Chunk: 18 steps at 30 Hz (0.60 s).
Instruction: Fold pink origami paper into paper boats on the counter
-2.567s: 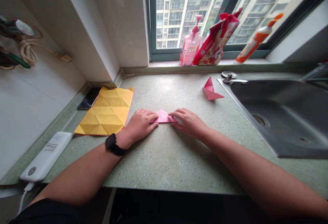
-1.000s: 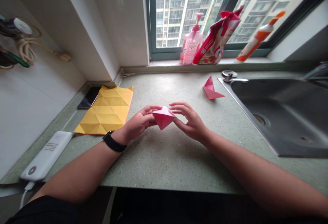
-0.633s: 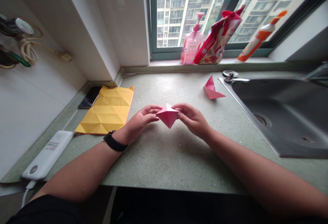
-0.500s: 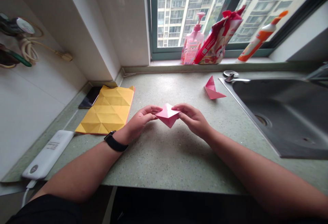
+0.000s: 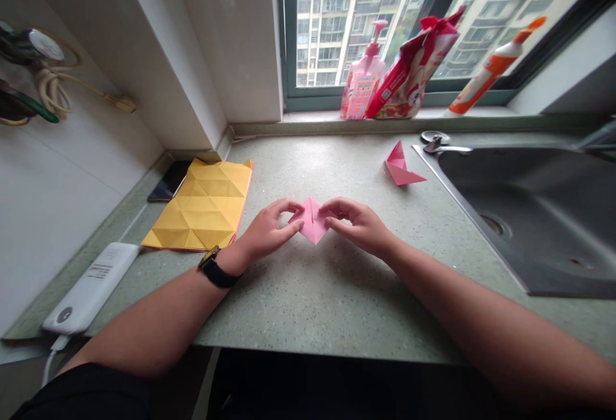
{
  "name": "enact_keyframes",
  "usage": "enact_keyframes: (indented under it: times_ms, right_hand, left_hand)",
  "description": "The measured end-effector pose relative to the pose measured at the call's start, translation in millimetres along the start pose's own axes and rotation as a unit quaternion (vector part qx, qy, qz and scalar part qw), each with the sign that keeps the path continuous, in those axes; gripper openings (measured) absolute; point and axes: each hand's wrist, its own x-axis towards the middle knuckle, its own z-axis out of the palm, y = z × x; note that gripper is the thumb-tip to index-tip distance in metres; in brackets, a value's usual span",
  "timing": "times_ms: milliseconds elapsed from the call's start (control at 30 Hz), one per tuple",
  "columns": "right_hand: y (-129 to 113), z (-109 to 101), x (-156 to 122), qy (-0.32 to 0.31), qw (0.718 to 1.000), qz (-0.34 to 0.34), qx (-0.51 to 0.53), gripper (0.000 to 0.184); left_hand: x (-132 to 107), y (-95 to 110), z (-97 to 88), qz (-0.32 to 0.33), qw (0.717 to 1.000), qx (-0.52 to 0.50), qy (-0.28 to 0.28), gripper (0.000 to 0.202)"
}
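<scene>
The pink folded paper (image 5: 312, 220) sits between the two hands, low over the countertop (image 5: 312, 298), its point turned toward the person and a crease running down its middle. Whether it touches the surface cannot be told. The left hand (image 5: 269, 233) pinches its left edge with curled fingers and the thumb below. The right hand (image 5: 360, 224) pinches the right edge the same way. Both forearms stretch in from the near edge, with a black watch (image 5: 215, 268) on the left wrist.

Bare countertop lies open in front of the hands and behind them. Left of the left hand lies a creased yellow sheet (image 5: 205, 207), well apart from it, with a dark phone (image 5: 166, 183) beyond and a white power bank (image 5: 89, 288) nearer the counter's edge. Beyond the right hand rests a second pink folded piece (image 5: 402, 168), just beside the sink (image 5: 539, 227). On the window ledge (image 5: 312, 117) farther off stand a pink pump bottle (image 5: 362, 80), a red pouch (image 5: 416, 64) and an orange-capped bottle (image 5: 491, 67).
</scene>
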Motion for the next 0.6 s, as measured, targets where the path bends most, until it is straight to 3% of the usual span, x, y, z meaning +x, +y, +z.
enact_keyframes:
  times_ms: [167,333,600]
  right_hand:
    - [4.8,-2.0,0.7,-0.019,0.998,0.025,-0.06,0.022]
    - [6.7,-1.1,-0.5,-0.031,0.99,0.038,-0.135,0.019]
    - [13.8,0.9,-2.6,-0.033,0.958,-0.037,-0.282,0.02]
  left_hand:
    - [-4.5,-1.1,1.5,0.085,0.985,0.137,-0.055,0.038]
    - [-4.4,-6.2,3.9,0.083,0.974,0.197,-0.074,0.038]
    - [-4.5,-11.9,7.0,0.09,0.964,0.234,-0.085,0.038]
